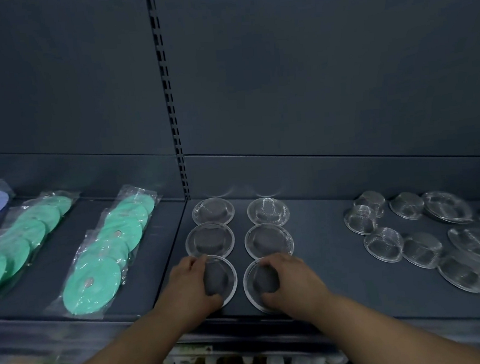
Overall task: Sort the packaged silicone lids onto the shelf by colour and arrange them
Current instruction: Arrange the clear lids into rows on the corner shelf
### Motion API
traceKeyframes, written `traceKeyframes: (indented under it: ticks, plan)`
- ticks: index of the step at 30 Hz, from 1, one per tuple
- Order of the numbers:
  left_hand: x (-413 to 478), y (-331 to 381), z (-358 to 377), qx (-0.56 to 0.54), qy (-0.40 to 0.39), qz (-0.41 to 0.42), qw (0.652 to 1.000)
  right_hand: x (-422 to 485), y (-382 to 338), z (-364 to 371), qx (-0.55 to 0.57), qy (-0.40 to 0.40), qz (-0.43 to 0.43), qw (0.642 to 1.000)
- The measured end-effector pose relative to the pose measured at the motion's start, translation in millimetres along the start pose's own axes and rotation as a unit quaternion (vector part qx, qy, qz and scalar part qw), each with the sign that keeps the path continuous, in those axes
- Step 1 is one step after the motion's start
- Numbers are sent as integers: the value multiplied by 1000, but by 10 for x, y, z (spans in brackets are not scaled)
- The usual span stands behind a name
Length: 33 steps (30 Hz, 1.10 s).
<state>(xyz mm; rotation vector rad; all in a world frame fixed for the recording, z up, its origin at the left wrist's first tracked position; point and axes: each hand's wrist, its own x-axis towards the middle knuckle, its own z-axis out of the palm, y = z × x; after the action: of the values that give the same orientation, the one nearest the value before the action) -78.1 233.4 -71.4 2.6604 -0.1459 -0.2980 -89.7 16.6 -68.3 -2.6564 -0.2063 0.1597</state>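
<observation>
Arranging step: left hand (193,284) grips the front-left strainer (227,279), right hand (289,280) grips the front-right strainer (251,286), both at the shelf (334,291) front edge (fingers seem curled over rims, blurry). The green packaged lids (92,286) lie in rows toward the left edge. Next: square up the columns; loose strainers (422,245) crowd the right.

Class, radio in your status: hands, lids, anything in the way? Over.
Left hand grips front-left strainer, right hand grips front-right strainer. Green packaged lids in rows at left, untouched. Loose strainers heaped right.
</observation>
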Motion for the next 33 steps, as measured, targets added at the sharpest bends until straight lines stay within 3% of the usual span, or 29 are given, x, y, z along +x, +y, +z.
traceKeyframes:
  ticks: [8,24,27,30,33]
  plan:
    - [-35,420,5,16,93,77,993,-147,254,-210,42,53,12,998]
    - [412,2647,1024,33,88,238,967,-994,2230,-1461,14,228,148,962]
    - [485,3120,1315,33,62,218,973,-1193,2737,-1698,17,252,161,954]
    - [553,3458,1609,33,23,147,988,-1373,3221,-1890,11,266,187,945]
    - [593,3699,1859,20,20,116,993,-1549,3645,-2035,-12,230,211,950]
